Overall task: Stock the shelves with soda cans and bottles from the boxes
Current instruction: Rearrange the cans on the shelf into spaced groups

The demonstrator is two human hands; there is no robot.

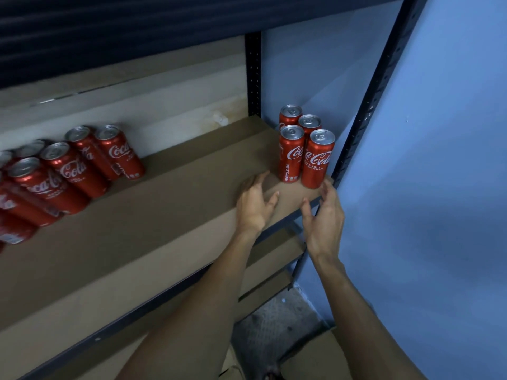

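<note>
Left hand (255,204): grip wide, fingers spread and loosely curved, holding nothing. It sits over the front part of the shelf (164,215), just left of and in front of the four cans (304,149). Right hand (325,218): grip also wide and holding nothing, fingers relaxed, at the front right corner of the shelf. Its fingertips lie near the base of the front right can; contact cannot be told.

The four cans stand upright in a tight two-by-two block at the right end of the shelf. Each is a slim cylinder, glossy red with white script and a bare metal lid with pull tab. The shelf is a flat, matte brown board on a dark metal frame. A second group of cans (68,174), same type, stands at the left end, well apart. A perforated dark post (367,105) rises beside the block, against a smooth blue wall (439,160). Lower shelves (271,256) and a cardboard box (315,357) lie below.
</note>
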